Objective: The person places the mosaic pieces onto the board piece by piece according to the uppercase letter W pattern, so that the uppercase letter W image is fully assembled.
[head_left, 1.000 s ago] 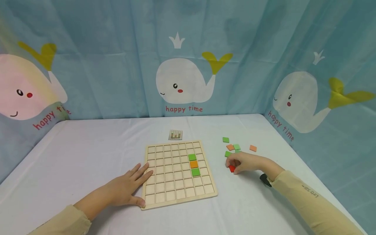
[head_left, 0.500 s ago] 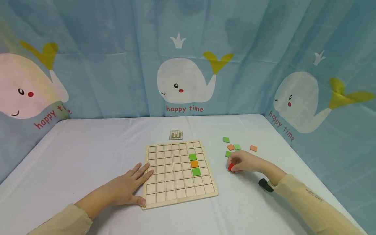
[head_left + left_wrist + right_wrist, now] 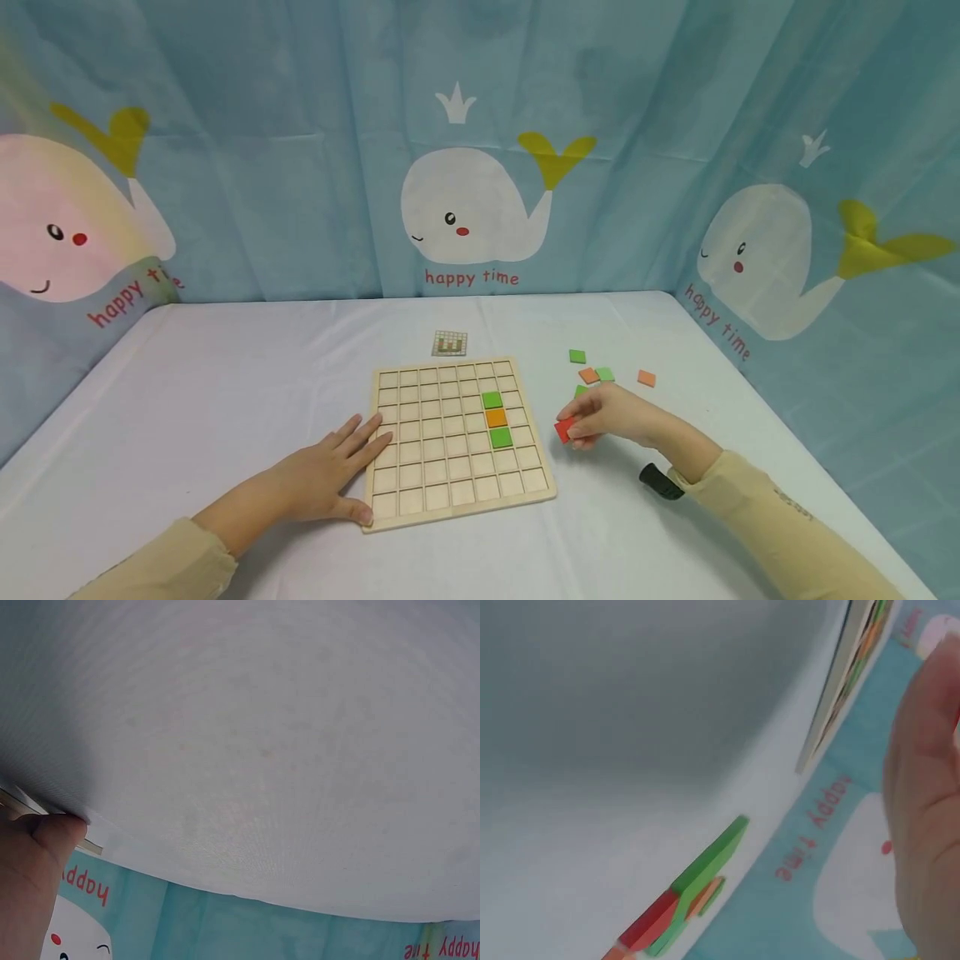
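Observation:
A square wooden grid board [image 3: 411, 452] lies on the table in the head view, with two green tiles and an orange tile [image 3: 496, 417] in one column of its cells. My left hand [image 3: 318, 479] rests with spread fingers on the board's left edge. Just right of the board, my right hand [image 3: 618, 414] pinches a red square tile [image 3: 564, 430] between thumb and fingers. Only a sliver of that tile shows in the right wrist view, behind the hand [image 3: 930, 795]. The left wrist view catches the left thumb [image 3: 60, 836] at the board's edge.
Loose green and orange tiles lie beyond the right hand, including an orange tile [image 3: 647, 378]. The right wrist view also has a red tile [image 3: 651, 919] among them. A small pattern card [image 3: 449, 343] lies behind the board. A black object [image 3: 662, 482] sits at the right cuff.
My right hand has picked up the red tile and carried it left, closer to the board. The left hand keeps its place on the board's edge.

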{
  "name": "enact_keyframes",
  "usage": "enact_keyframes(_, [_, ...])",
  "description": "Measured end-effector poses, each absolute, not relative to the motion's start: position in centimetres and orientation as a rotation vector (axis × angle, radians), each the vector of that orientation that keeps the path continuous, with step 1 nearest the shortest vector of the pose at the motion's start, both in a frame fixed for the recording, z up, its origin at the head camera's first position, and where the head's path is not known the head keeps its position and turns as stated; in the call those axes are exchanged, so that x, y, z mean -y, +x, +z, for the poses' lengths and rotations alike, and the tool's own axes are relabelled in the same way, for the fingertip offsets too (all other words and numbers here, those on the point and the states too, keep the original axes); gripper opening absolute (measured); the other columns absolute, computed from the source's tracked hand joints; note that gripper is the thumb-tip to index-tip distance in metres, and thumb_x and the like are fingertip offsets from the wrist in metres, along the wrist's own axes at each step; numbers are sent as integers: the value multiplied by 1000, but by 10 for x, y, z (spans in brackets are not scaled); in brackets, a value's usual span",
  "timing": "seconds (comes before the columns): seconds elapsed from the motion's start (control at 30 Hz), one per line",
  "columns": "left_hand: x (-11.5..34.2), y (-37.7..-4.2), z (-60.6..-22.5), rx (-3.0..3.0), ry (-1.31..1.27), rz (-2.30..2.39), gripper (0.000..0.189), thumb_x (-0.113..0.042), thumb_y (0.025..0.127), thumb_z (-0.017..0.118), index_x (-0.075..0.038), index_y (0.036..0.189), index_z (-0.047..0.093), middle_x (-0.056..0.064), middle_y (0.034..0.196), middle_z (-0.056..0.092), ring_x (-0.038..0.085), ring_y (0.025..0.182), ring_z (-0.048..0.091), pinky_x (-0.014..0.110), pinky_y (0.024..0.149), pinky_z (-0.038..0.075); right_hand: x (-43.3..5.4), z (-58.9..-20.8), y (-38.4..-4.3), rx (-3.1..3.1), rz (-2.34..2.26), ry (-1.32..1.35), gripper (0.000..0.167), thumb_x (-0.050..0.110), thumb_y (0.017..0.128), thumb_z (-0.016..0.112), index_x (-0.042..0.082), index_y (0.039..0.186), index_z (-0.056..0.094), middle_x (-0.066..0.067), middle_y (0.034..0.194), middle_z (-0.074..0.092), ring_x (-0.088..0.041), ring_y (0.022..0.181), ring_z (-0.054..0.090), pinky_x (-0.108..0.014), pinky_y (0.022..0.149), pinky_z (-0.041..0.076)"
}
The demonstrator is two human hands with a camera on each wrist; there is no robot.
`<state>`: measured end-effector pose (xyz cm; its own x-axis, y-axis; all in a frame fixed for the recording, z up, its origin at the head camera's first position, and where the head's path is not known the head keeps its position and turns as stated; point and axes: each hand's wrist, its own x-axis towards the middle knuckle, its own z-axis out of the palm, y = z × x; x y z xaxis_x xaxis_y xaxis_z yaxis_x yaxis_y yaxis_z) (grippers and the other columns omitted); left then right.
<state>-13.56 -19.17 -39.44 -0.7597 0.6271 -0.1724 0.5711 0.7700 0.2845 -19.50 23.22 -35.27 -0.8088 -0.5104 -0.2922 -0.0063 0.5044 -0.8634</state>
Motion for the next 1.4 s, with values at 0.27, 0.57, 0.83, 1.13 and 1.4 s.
enact_keyframes(0.27, [190, -134, -392, -2698, 918, 310, 105, -71, 78, 56, -6, 154, 24, 20, 160, 8, 49, 142, 13, 63, 97, 38, -217, -353, -192, -2226, -1295, -395, 25, 2, 86, 72, -9, 109, 67, -12, 82, 70, -16, 68, 64, -33, 69, 56])
enact_keyframes(0.57, [191, -137, -392, -2698, 923, 300, 105, -72, 78, 56, -7, 154, 23, 20, 160, 8, 49, 142, 13, 64, 96, 38, -204, -357, -188, -2194, -1301, -407, 19, 2, 86, 72, -7, 103, 69, -14, 83, 71, -16, 67, 66, -33, 69, 57])
enact_keyframes(0.83, [191, -137, -394, -2711, 941, 287, 105, -72, 78, 55, -6, 154, 23, 21, 160, 8, 49, 142, 12, 63, 98, 36, -194, -360, -187, -2215, -1307, -409, 17, 3, 85, 74, -5, 99, 71, -10, 79, 71, -15, 64, 64, -32, 67, 56])
enact_keyframes(1.13, [192, -136, -393, -2719, 965, 285, 104, -71, 79, 55, -5, 153, 24, 23, 159, 10, 50, 141, 14, 63, 97, 37, -184, -368, -186, -2188, -1287, -411, 16, 1, 87, 71, -7, 101, 70, -11, 76, 70, -16, 66, 67, -32, 69, 57])
enact_keyframes(1.4, [191, -135, -393, -2715, 964, 276, 105, -71, 79, 55, -5, 154, 23, 22, 159, 9, 49, 142, 14, 62, 99, 36, -175, -375, -186, -2195, -1266, -461, 10, -2, 87, 70, -6, 96, 70, -10, 73, 70, -15, 63, 66, -30, 65, 56])
